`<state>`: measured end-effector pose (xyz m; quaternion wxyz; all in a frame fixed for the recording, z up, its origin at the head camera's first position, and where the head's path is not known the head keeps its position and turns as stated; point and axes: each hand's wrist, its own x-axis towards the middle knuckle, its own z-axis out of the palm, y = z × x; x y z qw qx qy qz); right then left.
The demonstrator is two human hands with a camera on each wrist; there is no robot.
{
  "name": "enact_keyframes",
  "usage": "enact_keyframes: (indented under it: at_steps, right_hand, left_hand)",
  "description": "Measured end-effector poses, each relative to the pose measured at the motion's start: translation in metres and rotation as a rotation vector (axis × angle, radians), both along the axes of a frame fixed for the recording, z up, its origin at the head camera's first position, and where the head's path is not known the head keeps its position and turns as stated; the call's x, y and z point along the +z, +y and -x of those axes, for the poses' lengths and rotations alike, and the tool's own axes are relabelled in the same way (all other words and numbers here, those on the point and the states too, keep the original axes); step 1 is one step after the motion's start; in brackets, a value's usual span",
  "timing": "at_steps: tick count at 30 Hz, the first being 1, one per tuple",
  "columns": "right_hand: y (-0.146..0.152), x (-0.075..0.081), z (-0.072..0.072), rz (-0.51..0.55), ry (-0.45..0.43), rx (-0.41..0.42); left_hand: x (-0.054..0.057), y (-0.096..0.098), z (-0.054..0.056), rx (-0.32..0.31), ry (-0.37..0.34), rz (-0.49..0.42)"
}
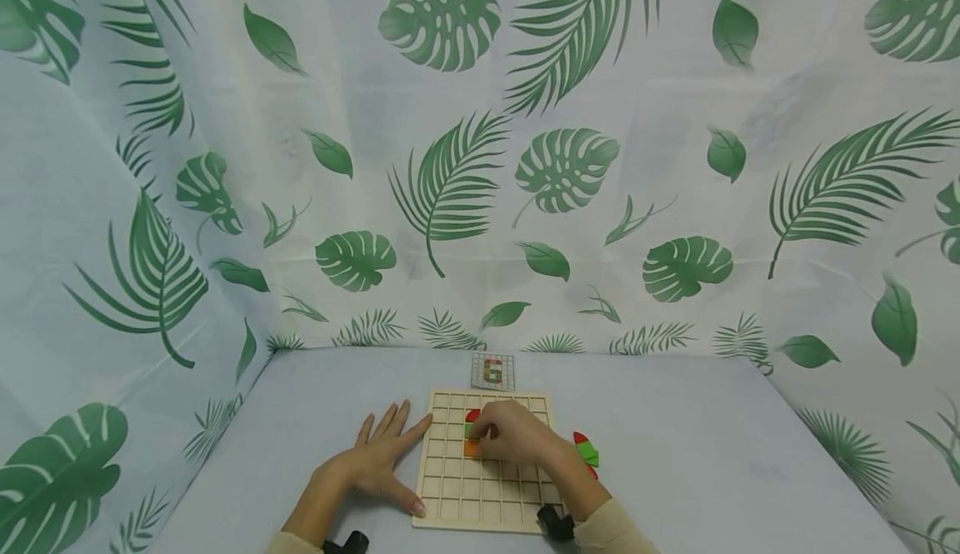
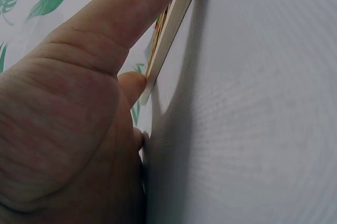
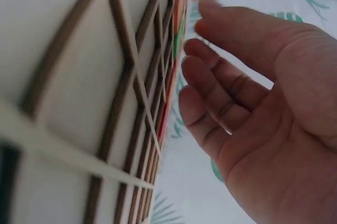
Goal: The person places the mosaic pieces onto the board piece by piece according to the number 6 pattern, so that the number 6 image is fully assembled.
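A pale wooden grid board (image 1: 450,487) lies flat on the table. My left hand (image 1: 375,462) is spread beside it, index fingertip at the left edge and thumb at the near left corner. Over the board's middle, my right hand (image 1: 517,433) is bent with fingertips down by the tiles, thumb and index fingertip close together. A red rounded tile (image 1: 472,415), a green tile (image 1: 469,431) and an orange tile (image 1: 472,448) form a column in the grid, partly covered by that hand. I cannot tell whether its fingertips pinch a tile.
Behind the board lies a pattern card (image 1: 492,371) with a coloured figure on a grid. Right of the board are loose red and green tiles (image 1: 587,452), partly hidden by the right forearm. Leaf-printed cloth (image 1: 577,312) surrounds the white table (image 1: 690,446).
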<state>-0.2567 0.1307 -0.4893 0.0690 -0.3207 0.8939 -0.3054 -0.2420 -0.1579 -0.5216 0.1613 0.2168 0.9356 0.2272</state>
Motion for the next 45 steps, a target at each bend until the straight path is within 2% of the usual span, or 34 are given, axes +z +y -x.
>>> enact_keyframes:
  at_steps: [5, 12, 21, 27, 36, 45]
  right_hand:
    - [0.011, 0.006, 0.000, 0.032, 0.017, -0.039]
    - [0.025, 0.014, 0.002, 0.024, -0.004, -0.091]
    - [0.044, 0.018, 0.006, 0.038, 0.000, -0.100]
    - [0.057, 0.022, 0.003, 0.020, -0.005, -0.156]
    - [0.079, 0.028, 0.000, 0.017, -0.005, -0.170]
    - [0.106, 0.028, 0.002, -0.010, -0.073, -0.229]
  left_hand:
    - [-0.001, 0.001, 0.000, 0.007, -0.003, 0.004]
    - [0.000, 0.002, -0.001, 0.017, -0.005, 0.007]
    - [-0.001, 0.000, 0.001, 0.007, 0.002, 0.015]
    - [-0.001, 0.000, 0.000, 0.007, 0.008, 0.000]
    - [-0.002, 0.000, -0.001, -0.002, 0.007, -0.007]
    - [-0.003, 0.001, 0.000, 0.003, 0.019, -0.002]
